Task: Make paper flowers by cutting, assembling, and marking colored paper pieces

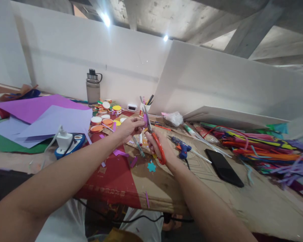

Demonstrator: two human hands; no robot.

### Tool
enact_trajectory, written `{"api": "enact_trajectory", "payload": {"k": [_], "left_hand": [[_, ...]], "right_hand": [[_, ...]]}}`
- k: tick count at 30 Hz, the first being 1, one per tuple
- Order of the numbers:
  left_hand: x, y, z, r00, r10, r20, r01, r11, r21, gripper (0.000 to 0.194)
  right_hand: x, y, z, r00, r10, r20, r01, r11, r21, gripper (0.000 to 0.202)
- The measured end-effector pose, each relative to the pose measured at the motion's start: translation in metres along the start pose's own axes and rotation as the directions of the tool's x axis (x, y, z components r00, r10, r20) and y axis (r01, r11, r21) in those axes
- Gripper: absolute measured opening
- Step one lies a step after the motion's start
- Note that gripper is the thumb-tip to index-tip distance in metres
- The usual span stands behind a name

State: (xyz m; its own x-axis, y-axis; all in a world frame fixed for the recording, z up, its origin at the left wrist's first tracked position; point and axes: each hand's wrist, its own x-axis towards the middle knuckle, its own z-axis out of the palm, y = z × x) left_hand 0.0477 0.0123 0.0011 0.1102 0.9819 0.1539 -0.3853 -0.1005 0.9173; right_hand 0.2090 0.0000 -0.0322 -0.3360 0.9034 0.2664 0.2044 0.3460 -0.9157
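Observation:
My right hand (158, 145) is closed around orange-handled scissors (158, 146), whose blades point up and away from me. My left hand (132, 127) pinches a small purple paper piece (144, 120) right beside the blades. Whether the blades touch the paper, I cannot tell. Below both hands, a teal star-shaped cutout (151, 166) sits over the cardboard. Purple paper scraps (120, 153) are scattered on the red part of the table cover (103, 181).
To the right are a blue glue gun (183, 150), a black phone (224, 167) and a pile of pipe cleaners (265, 148). Purple sheets (58, 122), a power strip (70, 145), round-lidded tubs (106, 122) and a bottle (93, 88) stand left. A pen cup (144, 109) is behind.

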Motion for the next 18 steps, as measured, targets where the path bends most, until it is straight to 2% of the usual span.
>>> {"api": "enact_trajectory", "payload": {"k": [11,18], "left_hand": [[-0.001,0.002,0.002,1.000,-0.029,0.004,0.029,1.000,0.006,0.030],[0.001,0.002,0.002,0.998,-0.039,0.040,0.037,0.998,0.047,0.018]], "right_hand": [[-0.001,-0.009,0.000,0.999,0.037,0.031,-0.037,0.999,0.004,0.039],[-0.009,-0.022,0.002,0.995,0.104,0.003,-0.104,0.991,0.089,0.038]]}}
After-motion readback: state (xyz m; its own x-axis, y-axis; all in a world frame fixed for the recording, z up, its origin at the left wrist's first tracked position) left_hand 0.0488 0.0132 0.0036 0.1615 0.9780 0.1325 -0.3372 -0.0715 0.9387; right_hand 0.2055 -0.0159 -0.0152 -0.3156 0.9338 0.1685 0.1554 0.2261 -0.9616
